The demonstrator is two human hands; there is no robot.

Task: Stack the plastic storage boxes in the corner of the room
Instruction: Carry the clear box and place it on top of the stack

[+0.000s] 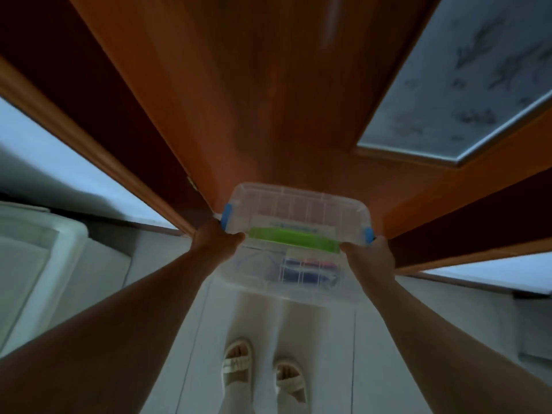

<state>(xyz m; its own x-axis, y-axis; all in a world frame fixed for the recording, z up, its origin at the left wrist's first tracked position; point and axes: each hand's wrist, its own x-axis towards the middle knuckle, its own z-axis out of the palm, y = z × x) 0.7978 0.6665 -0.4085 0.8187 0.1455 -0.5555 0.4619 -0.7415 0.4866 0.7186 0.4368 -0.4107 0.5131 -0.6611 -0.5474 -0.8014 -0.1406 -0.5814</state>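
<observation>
A clear plastic storage box (294, 210) with blue side latches is held out in front of me, above the floor. A green strip and some blue and red items show through its lid. My left hand (216, 237) grips its left end near the blue latch. My right hand (369, 253) grips its right end by the other latch. Both arms are stretched forward. The box hangs just in front of a wooden door (254, 100).
The orange-brown wooden door has a frosted glass panel (466, 85) at the upper right. A white appliance or bin (33, 264) stands at the left. Pale floor tiles (403, 339) lie below, with my sandalled feet (263, 369) on them.
</observation>
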